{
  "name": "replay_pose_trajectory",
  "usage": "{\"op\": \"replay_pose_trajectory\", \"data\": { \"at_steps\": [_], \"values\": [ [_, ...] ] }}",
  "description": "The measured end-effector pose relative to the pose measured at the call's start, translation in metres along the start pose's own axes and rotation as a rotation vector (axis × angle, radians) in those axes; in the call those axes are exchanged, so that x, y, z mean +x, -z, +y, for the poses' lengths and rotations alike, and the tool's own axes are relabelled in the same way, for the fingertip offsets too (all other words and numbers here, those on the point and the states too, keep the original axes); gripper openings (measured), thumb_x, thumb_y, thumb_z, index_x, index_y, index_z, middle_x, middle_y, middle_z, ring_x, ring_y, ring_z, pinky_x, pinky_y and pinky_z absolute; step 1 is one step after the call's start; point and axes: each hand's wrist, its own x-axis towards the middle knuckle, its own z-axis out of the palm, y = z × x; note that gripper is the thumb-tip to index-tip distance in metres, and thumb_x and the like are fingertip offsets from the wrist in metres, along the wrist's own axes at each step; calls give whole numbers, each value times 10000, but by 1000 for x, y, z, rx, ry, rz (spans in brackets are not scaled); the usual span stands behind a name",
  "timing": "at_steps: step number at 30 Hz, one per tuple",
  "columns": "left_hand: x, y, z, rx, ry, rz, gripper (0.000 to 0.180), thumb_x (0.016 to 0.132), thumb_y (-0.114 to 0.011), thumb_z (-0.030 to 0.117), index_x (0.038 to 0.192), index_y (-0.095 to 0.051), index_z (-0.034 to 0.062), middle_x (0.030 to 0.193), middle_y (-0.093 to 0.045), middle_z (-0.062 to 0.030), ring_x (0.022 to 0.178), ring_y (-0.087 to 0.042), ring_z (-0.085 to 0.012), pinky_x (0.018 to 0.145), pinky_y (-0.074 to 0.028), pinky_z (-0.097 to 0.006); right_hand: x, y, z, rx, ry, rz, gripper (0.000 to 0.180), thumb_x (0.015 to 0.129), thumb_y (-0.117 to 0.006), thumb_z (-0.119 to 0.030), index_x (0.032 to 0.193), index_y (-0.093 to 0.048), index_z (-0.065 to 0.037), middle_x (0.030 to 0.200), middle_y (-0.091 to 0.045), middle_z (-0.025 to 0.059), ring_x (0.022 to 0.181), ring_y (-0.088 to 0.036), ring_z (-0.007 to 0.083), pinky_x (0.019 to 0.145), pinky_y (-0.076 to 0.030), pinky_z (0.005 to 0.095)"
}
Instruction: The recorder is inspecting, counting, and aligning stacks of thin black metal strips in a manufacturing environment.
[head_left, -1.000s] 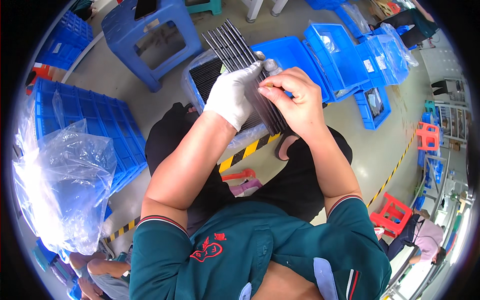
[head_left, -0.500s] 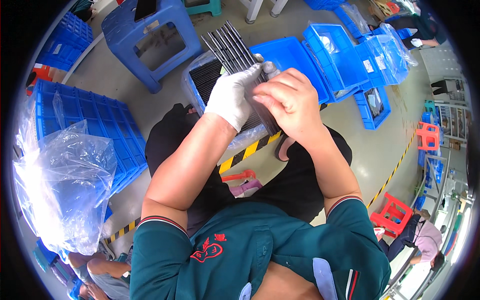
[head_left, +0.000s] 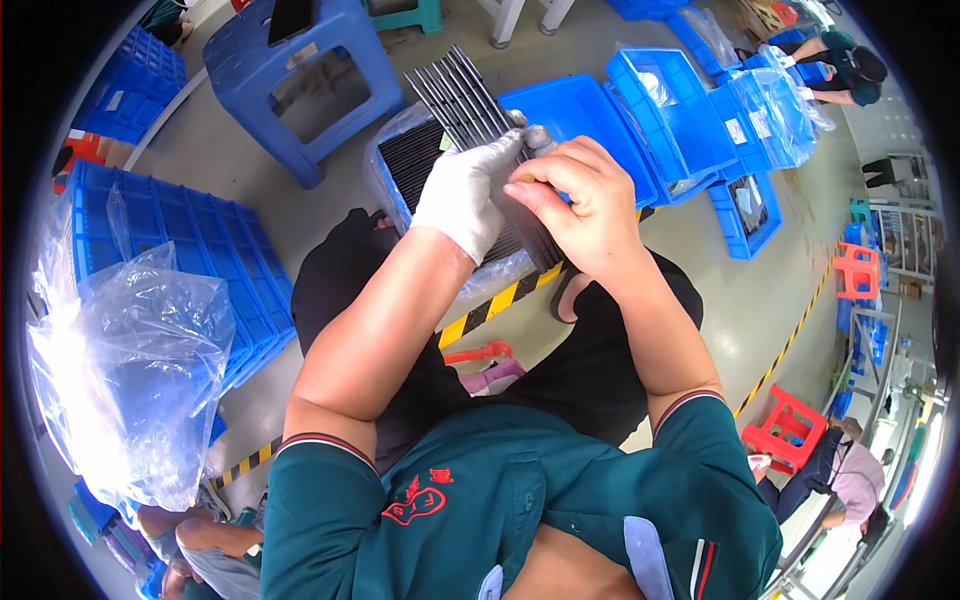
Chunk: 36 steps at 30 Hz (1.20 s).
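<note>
A fanned bundle of thin black rods (head_left: pixel 460 98) sticks up and away from my left hand (head_left: pixel 458 200), which wears a white glove and is closed around it. The lower ends of the rods show below the glove. My bare right hand (head_left: pixel 590 210) is at the bundle's right side, thumb and forefinger pinched together by the rods. Whatever lies between those fingertips is too small to make out. Under my hands stands a plastic-lined box (head_left: pixel 375 170) with more black rods laid in rows. A blue bin (head_left: pixel 570 105) is just beyond my right hand.
A blue stool (head_left: pixel 240 60) with a dark flat object on it stands at far left. Stacked blue crates (head_left: pixel 190 230) and clear plastic film (head_left: pixel 130 350) fill the left. More blue bins (head_left: pixel 680 100) are at far right, where a gloved co-worker (head_left: pixel 840 65) bends over.
The bundle and my hands have shifted only slightly; my right thumb and forefinger stay pinched beside the rods. At far right the co-worker has moved further into view, both arms reaching toward the wrapped bins.
</note>
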Motion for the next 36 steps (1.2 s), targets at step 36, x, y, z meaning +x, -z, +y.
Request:
{"op": "replay_pose_trajectory", "data": {
  "at_steps": [36],
  "values": [
    [174, 18, -99, 489, 615, 159, 112, 956, -504, 120, 941, -601, 64, 869, -628, -113, 841, -638, -307, 791, -545, -502, -172, 110, 21, 166, -634, 316, 161, 678, -764, 6, 816, -691, -35, 753, -629, 62, 715, -580, 226, 638, -472, 308]
  ]
}}
